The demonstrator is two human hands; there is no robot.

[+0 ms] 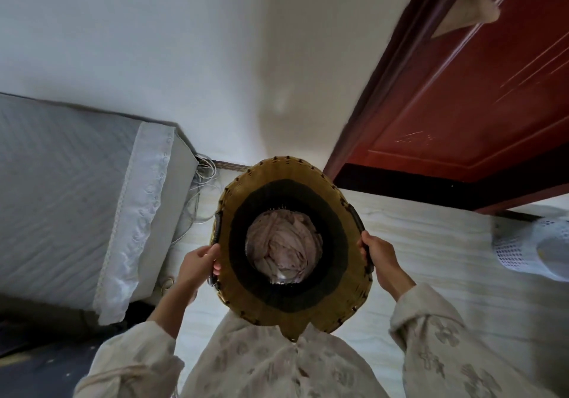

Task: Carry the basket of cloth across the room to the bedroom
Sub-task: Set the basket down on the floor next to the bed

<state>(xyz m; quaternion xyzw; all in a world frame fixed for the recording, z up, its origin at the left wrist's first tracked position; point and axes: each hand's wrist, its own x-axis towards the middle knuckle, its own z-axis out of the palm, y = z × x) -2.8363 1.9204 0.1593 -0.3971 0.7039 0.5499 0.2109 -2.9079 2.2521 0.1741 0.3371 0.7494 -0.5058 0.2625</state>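
Observation:
A round woven basket (323,194), tan with a dark inner band, hangs in front of my chest, seen from above. Crumpled pale pink cloth (281,248) fills its bottom. My left hand (201,259) grips the black handle on the basket's left rim. My right hand (377,254) grips the handle on the right rim. Both arms wear cream patterned sleeves.
A bed with a grey quilted mattress (61,182) and a white lace-edged cover lies at the left, with loose cables (200,191) at its corner. A red-brown door (462,105) stands open at the right. A white perforated plastic basket (529,246) sits on the pale floor at far right.

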